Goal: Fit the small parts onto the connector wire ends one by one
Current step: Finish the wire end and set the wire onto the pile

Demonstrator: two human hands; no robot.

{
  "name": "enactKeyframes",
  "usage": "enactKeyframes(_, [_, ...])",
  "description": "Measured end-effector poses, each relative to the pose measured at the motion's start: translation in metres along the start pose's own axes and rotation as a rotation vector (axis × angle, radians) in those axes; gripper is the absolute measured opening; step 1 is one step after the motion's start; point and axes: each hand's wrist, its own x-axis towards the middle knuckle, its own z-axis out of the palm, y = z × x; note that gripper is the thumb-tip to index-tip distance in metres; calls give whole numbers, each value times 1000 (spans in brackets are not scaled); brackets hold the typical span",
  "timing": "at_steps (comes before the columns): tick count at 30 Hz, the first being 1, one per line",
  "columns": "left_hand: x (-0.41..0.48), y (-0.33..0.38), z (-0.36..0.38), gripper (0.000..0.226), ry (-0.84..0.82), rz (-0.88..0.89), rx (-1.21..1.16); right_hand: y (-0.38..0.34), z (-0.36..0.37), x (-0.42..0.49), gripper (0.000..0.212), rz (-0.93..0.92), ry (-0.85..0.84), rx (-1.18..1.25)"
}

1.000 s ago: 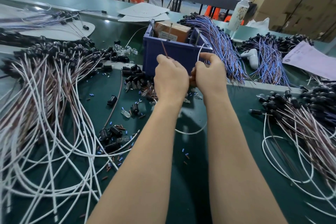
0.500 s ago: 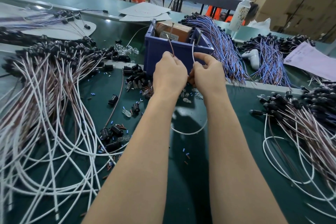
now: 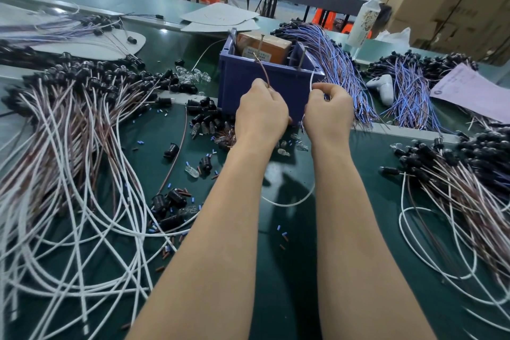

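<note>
- The left hand (image 3: 260,113) is curled round a brown wire (image 3: 263,70). The wire's free end rises above the knuckles, with no part visibly fitted.
- The right hand (image 3: 329,113) pinches a white wire (image 3: 311,83) between thumb and fingertips, and that end stands just above the thumb. A white loop hanging below the wrists appears to be the same lead.
- The hands are near each other but not touching, above the middle of the tabletop (image 3: 289,257). They are in front of the blue bin (image 3: 242,85) towards the far edge.
- Whether either hand conceals a small part cannot be told, as the palms face away.
- Small blue sleeves (image 3: 278,228) and black caps (image 3: 171,149) lie loose on the tabletop between the middle and the left edge.
- A left heap (image 3: 69,132) of leads spreads to the left edge, and a right heap (image 3: 455,174) to the right edge.
- Judgement: the step in hand is presenting two wire ends for fitting.
- Judgement: the next move calls for one end held steady and a small part slid squarely over it in a fine pinch.
</note>
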Motion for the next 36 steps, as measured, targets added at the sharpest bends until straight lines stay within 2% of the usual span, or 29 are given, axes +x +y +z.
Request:
enactKeyframes(5, [-1, 0, 0, 24, 1, 19, 22, 0, 4, -1, 27, -17, -99, 8])
enactKeyframes(9, [-1, 0, 0, 23, 7, 26, 24, 2, 5, -2, 28, -21, -153, 36])
enactKeyframes(36, [-1, -2, 0, 22, 17, 32, 41, 5, 5, 1, 30, -27, -165, 59])
